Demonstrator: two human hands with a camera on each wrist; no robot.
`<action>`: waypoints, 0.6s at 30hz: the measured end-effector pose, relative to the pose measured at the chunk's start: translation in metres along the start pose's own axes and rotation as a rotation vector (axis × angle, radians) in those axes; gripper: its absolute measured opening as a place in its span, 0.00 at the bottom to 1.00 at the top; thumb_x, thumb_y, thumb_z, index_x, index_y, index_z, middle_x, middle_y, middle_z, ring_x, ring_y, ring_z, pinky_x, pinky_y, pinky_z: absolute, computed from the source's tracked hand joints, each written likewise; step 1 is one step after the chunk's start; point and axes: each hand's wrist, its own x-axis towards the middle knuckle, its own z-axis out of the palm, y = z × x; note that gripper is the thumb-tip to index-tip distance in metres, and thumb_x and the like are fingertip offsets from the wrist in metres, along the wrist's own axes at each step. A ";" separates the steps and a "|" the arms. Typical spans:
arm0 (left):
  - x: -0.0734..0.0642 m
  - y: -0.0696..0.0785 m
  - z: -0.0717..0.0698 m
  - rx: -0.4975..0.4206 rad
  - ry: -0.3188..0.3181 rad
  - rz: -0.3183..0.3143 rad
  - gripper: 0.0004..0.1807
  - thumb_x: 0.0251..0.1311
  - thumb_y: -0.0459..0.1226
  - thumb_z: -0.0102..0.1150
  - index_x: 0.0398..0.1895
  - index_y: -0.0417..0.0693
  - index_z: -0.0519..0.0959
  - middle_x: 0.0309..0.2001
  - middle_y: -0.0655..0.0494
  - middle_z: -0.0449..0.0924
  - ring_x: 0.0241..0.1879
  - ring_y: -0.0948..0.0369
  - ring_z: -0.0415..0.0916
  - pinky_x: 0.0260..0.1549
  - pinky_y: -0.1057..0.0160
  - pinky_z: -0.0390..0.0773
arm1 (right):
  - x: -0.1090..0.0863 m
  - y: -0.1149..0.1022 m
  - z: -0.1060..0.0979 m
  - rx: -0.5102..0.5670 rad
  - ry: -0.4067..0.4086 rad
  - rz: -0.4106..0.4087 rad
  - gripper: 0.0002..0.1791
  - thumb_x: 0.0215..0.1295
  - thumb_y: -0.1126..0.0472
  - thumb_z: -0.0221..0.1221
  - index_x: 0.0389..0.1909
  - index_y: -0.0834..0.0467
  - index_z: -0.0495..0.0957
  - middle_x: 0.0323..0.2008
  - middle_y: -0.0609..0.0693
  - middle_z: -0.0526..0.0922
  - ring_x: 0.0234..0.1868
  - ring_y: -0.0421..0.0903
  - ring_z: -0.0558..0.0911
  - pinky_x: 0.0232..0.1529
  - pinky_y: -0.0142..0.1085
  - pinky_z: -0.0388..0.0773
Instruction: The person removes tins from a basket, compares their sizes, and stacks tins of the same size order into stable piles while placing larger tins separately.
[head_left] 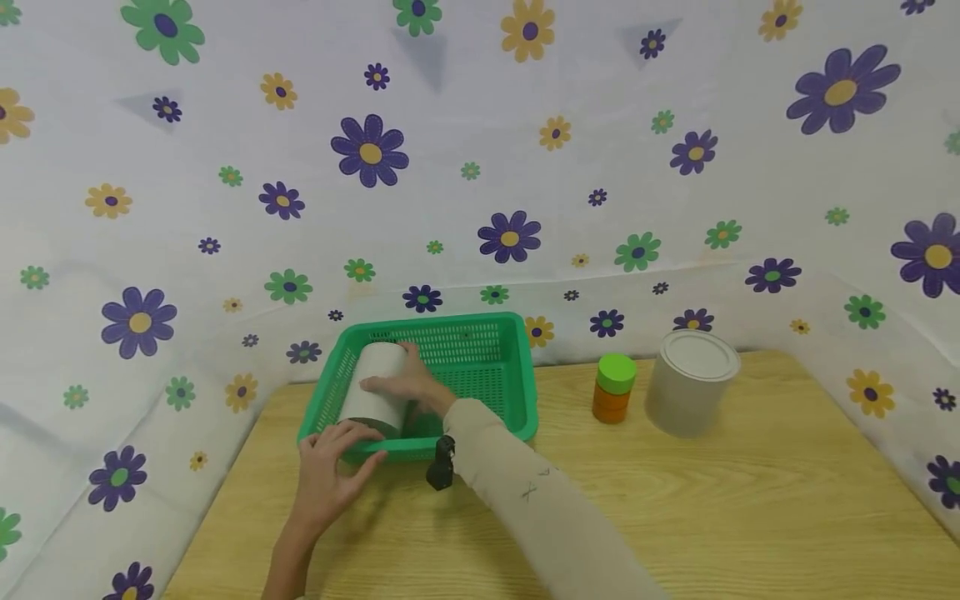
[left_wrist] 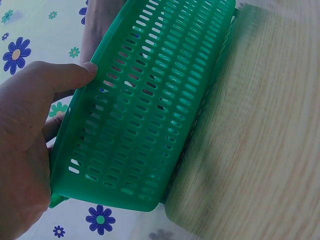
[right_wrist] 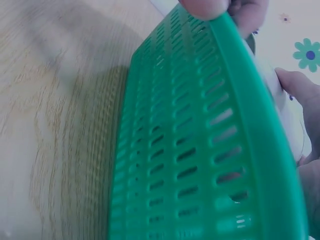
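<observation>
Nearest us, our left hand (head_left: 327, 472) holds the near rim of the green basket (head_left: 480, 333), thumb pressed against its slotted wall. Our right hand (head_left: 405, 385) reaches into the basket, fingers curled over a grey can (head_left: 372, 383) lying on its side at the basket's left end. On the wooden surface (head_left: 750, 500), well right of the basket, stand a green-lidded jar (head_left: 613, 388) and a second can (head_left: 690, 383) just beside it.

Glossy perforated plastic basket (head_left: 480, 350), matt grey can (head_left: 372, 385), wood-grain table (head_left: 750, 500)
</observation>
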 end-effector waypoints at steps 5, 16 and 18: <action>0.000 0.000 -0.001 -0.010 -0.017 -0.008 0.11 0.52 0.36 0.78 0.38 0.55 0.86 0.40 0.66 0.83 0.42 0.57 0.76 0.40 0.50 0.51 | -0.004 0.000 -0.014 0.045 0.016 -0.050 0.55 0.56 0.49 0.76 0.79 0.44 0.50 0.61 0.63 0.70 0.56 0.65 0.78 0.40 0.67 0.79; 0.002 0.004 -0.001 -0.007 -0.031 -0.014 0.10 0.53 0.36 0.77 0.39 0.50 0.87 0.39 0.63 0.83 0.42 0.57 0.75 0.41 0.50 0.52 | -0.017 0.005 -0.052 0.059 0.001 -0.157 0.56 0.57 0.49 0.75 0.79 0.40 0.48 0.62 0.61 0.70 0.53 0.62 0.80 0.30 0.56 0.82; 0.002 0.003 -0.001 -0.007 -0.030 -0.010 0.11 0.53 0.36 0.77 0.39 0.50 0.87 0.39 0.63 0.84 0.42 0.57 0.75 0.41 0.50 0.52 | -0.024 0.002 -0.059 0.055 0.002 -0.181 0.56 0.57 0.49 0.75 0.79 0.40 0.48 0.62 0.61 0.70 0.53 0.62 0.80 0.30 0.55 0.83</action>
